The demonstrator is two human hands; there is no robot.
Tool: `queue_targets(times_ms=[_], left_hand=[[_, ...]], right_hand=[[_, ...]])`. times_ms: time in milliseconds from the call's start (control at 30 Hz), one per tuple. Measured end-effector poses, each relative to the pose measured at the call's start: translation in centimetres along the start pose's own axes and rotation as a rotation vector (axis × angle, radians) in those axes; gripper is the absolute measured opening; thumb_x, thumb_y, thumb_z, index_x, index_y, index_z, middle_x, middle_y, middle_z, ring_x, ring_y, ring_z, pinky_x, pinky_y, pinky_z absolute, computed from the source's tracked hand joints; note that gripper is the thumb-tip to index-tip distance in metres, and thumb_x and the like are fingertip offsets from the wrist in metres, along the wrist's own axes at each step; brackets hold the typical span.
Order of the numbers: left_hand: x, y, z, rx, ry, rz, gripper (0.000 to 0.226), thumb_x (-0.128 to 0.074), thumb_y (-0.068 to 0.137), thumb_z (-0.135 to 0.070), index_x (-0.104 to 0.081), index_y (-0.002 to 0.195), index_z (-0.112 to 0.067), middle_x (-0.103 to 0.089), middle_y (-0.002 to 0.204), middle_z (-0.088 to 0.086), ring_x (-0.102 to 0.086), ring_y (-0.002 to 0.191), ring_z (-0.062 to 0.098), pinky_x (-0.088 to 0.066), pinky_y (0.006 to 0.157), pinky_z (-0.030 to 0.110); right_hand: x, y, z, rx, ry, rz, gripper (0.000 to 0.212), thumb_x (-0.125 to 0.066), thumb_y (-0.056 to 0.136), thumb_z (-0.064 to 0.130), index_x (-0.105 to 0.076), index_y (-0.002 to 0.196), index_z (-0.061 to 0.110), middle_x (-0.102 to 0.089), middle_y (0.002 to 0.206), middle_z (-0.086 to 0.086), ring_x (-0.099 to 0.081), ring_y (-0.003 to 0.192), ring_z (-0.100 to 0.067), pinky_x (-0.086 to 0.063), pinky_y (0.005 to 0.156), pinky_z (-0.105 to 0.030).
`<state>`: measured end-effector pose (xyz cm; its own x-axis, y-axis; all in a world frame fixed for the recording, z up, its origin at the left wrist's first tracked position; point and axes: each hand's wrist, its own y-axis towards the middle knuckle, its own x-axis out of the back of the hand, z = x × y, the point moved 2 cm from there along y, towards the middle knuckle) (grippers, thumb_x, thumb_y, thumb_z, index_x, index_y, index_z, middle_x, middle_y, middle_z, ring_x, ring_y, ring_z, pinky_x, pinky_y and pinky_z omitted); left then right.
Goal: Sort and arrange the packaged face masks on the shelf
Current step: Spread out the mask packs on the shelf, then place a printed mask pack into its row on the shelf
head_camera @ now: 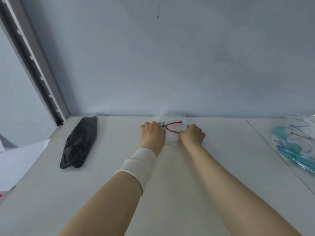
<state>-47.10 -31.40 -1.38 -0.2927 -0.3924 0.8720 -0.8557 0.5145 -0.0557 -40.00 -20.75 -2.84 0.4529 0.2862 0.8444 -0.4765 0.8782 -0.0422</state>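
A white face mask with red ear loops, in a clear packet [172, 126], lies at the back of the white shelf [170, 167], against the rear wall. My left hand [152, 133] lies on the packet's left side with its fingers curled over it. My right hand [192, 135] pinches the packet's right edge. A black mask in a clear packet [79, 142] lies to the left. A pile of teal masks in clear packets [296, 145] sits at the far right.
The grey rear wall [170, 65] rises just behind the packet. A metal upright with holes [35, 68] frames the shelf's left side. White paper [18, 160] lies over the shelf's left edge. A seam [265, 142] crosses the shelf on the right.
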Motion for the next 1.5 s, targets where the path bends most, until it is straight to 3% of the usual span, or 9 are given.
queue_targets(times_ms=[167,267,367,567,733,833,1033,1267,1500], left_hand=[[0.0,-0.4,0.4,-0.005,0.089,-0.077,0.045,-0.038,0.099,-0.026,-0.035,0.14,-0.007,-0.035,0.141,0.014,-0.03,0.127,0.031,-0.03,0.101,0.032],[1.1,-1.5,-0.9,-0.189,0.128,-0.243,0.051,-0.038,0.099,-0.021,-0.025,0.147,-0.016,-0.028,0.15,0.007,-0.023,0.135,0.028,-0.022,0.106,0.032],[1.0,-3.3,-4.1,-0.401,0.108,-0.303,0.05,-0.041,0.096,-0.017,-0.033,0.145,-0.018,-0.035,0.148,0.005,-0.024,0.137,0.026,-0.019,0.107,0.034],[-4.3,-7.6,-13.5,-0.588,0.135,-0.181,0.047,-0.042,0.096,-0.021,-0.037,0.143,-0.02,-0.037,0.147,0.002,-0.026,0.137,0.024,-0.016,0.106,0.032],[-10.7,-13.4,-23.4,-0.702,0.083,-0.12,0.045,-0.044,0.097,-0.021,-0.04,0.142,-0.019,-0.04,0.146,0.001,-0.026,0.139,0.022,-0.017,0.108,0.032],[-14.9,-17.2,-30.5,-0.763,0.074,-0.08,0.047,-0.044,0.096,-0.025,-0.039,0.143,-0.022,-0.038,0.147,0.0,-0.026,0.139,0.021,-0.017,0.109,0.032],[-21.0,-22.6,-41.2,-0.866,0.087,0.005,0.047,-0.043,0.096,-0.026,-0.039,0.142,-0.023,-0.035,0.148,0.0,-0.025,0.138,0.021,-0.014,0.108,0.031],[-25.3,-22.3,-48.7,-0.906,0.139,0.045,0.047,-0.039,0.098,-0.031,-0.034,0.144,-0.024,-0.031,0.15,-0.001,-0.022,0.14,0.019,-0.014,0.111,0.031],[-27.8,-16.9,-54.6,-0.818,0.127,0.079,0.052,-0.04,0.098,-0.036,-0.028,0.147,-0.021,-0.025,0.154,0.003,-0.019,0.142,0.022,-0.012,0.114,0.034]], right_hand=[[-0.1,-0.2,0.2,-0.008,0.049,0.009,0.038,-0.046,0.093,0.027,-0.052,0.122,0.003,-0.048,0.127,-0.02,-0.038,0.121,-0.033,-0.031,0.086,-0.029],[2.6,-0.8,-0.6,0.036,0.089,-0.051,0.046,-0.045,0.095,0.029,-0.042,0.133,0.004,-0.039,0.133,-0.019,-0.033,0.125,-0.034,-0.033,0.097,-0.034],[6.4,-1.6,-3.8,0.134,0.052,-0.178,0.05,-0.046,0.095,0.026,-0.033,0.141,0.009,-0.035,0.138,-0.014,-0.028,0.13,-0.03,-0.029,0.103,-0.035],[14.6,-2.0,-14.9,0.251,-0.184,-0.328,0.046,-0.047,0.094,0.025,-0.04,0.138,0.01,-0.04,0.137,-0.011,-0.032,0.127,-0.028,-0.027,0.104,-0.033],[22.0,-2.3,-26.4,0.333,-0.146,-0.477,0.038,-0.053,0.079,0.021,-0.063,0.109,-0.002,-0.059,0.109,-0.022,-0.052,0.104,-0.042,-0.042,0.093,-0.044],[26.9,-2.6,-34.2,0.357,-0.174,-0.508,0.043,-0.043,0.081,0.03,-0.064,0.104,0.001,-0.061,0.104,-0.018,-0.049,0.102,-0.033,-0.036,0.093,-0.034],[34.9,-3.6,-47.9,0.134,-0.136,-0.522,0.032,-0.062,0.085,0.014,-0.062,0.115,0.003,-0.058,0.116,-0.018,-0.046,0.111,-0.037,-0.031,0.1,-0.038],[38.0,-0.5,-55.7,0.011,-0.046,-0.478,0.038,-0.062,0.087,0.02,-0.057,0.122,0.008,-0.055,0.123,-0.013,-0.042,0.117,-0.03,-0.031,0.1,-0.031],[41.0,7.3,-57.6,0.039,-0.005,-0.381,0.043,-0.061,0.088,0.029,-0.053,0.126,0.01,-0.051,0.131,-0.008,-0.041,0.122,-0.027,-0.028,0.1,-0.026]])
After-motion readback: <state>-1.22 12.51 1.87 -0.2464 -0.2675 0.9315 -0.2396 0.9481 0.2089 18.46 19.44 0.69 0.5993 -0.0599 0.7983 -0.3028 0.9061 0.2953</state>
